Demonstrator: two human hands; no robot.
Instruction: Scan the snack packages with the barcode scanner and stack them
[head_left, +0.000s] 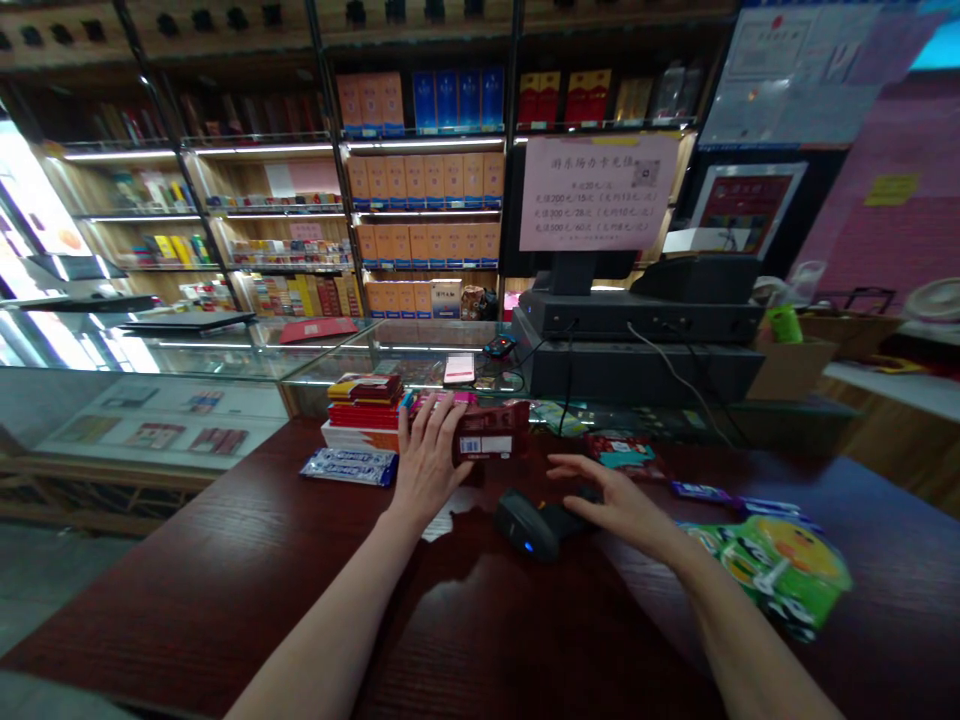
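A dark brown snack packet [491, 440] with a white label is under my left hand [429, 455], which grips its left end, thumb at the lower edge and fingers over the top. My right hand [619, 500] hovers with thumb and fingers apart, near the handle of a black barcode scanner [529, 525]. The scanner lies on the dark wooden counter [465, 640] with a blue light glowing. Beside my left hand are a stack of red and yellow packets [365, 400] and a blue-and-silver packet [351, 466]. A pink packet is partly hidden behind my left fingers.
To the right lie a green snack bag [787, 570] and purple bars [701, 492]. A dark red and teal packet [622, 452] sits behind my right hand. At the back are a phone [460, 369], a cash register base [637, 350] with cables, and stocked shelves [427, 222].
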